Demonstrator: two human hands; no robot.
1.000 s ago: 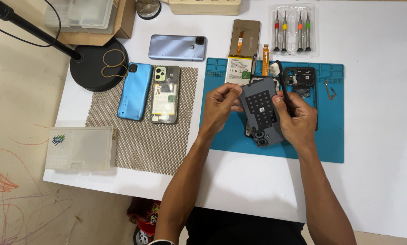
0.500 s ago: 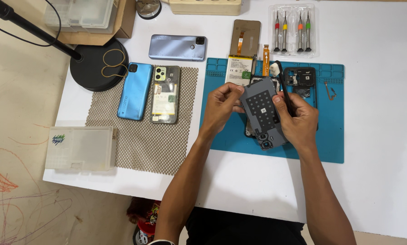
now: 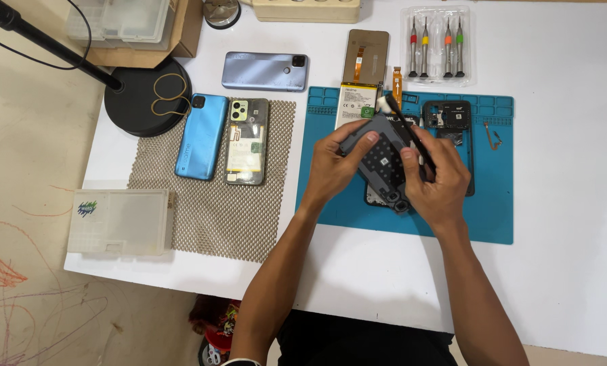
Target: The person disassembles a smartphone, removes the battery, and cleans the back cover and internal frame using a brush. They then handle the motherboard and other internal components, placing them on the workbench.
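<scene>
- Grey phone back cover (image 3: 379,157) is held above the blue mat (image 3: 330,196) on the counter (image 3: 568,224).
- Left hand (image 3: 336,169) grips its left edge.
- Right hand (image 3: 439,179) closes on a thin black tool (image 3: 406,130) and the cover.

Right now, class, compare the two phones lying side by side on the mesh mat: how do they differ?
The blue phone has its back cover on, while the opened phone shows its battery and inner parts. The blue phone tilts a little to the right; the opened phone lies nearly straight. The blue phone is glossy blue; the opened phone is grey-green with a pale battery. Both lie screen down on the mesh mat, much alike in size.
</scene>
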